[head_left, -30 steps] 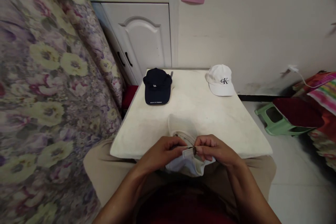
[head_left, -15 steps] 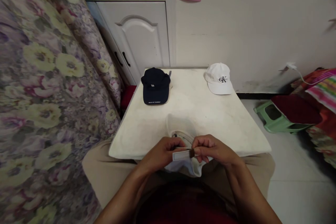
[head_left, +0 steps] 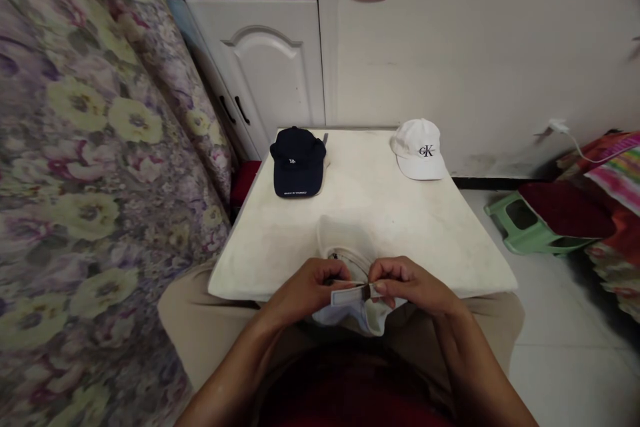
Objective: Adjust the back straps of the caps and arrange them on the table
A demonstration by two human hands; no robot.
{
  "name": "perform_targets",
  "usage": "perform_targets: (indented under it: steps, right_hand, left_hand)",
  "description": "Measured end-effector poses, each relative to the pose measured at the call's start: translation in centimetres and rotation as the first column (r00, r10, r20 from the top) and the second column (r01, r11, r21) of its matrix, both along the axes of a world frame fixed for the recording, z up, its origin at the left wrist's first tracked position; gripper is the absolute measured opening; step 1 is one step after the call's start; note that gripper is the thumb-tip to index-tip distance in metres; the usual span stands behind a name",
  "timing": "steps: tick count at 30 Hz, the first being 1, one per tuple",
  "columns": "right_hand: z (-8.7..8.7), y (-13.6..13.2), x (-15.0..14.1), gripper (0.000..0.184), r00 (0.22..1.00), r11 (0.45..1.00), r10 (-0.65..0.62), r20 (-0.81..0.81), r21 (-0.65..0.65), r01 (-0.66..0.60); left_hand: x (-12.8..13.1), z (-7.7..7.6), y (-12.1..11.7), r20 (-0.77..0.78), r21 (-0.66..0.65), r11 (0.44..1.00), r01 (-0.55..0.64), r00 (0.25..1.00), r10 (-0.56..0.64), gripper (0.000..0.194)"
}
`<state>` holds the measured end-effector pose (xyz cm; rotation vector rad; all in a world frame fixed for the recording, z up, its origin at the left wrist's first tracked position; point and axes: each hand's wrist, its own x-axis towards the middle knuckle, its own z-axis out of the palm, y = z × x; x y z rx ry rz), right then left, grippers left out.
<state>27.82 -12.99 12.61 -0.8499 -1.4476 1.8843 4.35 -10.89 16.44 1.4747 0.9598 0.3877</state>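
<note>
A pale cap point(head_left: 345, 233) lies at the table's near edge, its brim toward the table and its back strap point(head_left: 347, 295) toward me. My left hand point(head_left: 320, 283) is closed on the strap's left part, thumb and fingers pinching it. My right hand point(head_left: 400, 283) pinches the strap's right end beside a small brown buckle-like piece point(head_left: 367, 291). Fingers partly hide the strap's ends. Farther back stand a navy cap point(head_left: 299, 163) on the left and a white cap point(head_left: 420, 149) with dark letters on the right.
The caps are on a cream-covered table point(head_left: 365, 167). A floral curtain point(head_left: 100, 180) hangs at the left, with a white cabinet point(head_left: 270, 60) behind the table. A green stool point(head_left: 510, 220) with a dark red top stands on the floor at the right.
Both hands stay on the strap with hardly any shift; the right fingers sit slightly farther right, with a bit of pale strap now showing beyond the brown piece. The view has tilted slightly.
</note>
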Motion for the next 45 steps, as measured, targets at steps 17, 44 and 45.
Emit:
perform_targets:
  steps: [17,44,45]
  right_hand:
    - [0.0,-0.2,-0.4,0.029,0.999,0.993,-0.048,0.024,-0.110,0.050]
    - [-0.9,0.3,-0.9,0.030,0.994,0.986,-0.044,0.097,-0.155,0.059]
    - [-0.8,0.3,-1.0,0.029,0.994,0.984,-0.056,0.097,-0.161,0.071]
  left_hand:
    - [-0.7,0.7,0.5,0.055,0.116,0.991,0.064,0.996,-0.071,0.039]
    - [-0.2,1.1,0.4,-0.025,0.242,0.967,0.075,0.997,-0.071,0.037]
    - [-0.1,1.1,0.4,-0.020,0.241,0.968,0.072,0.997,-0.069,0.037]
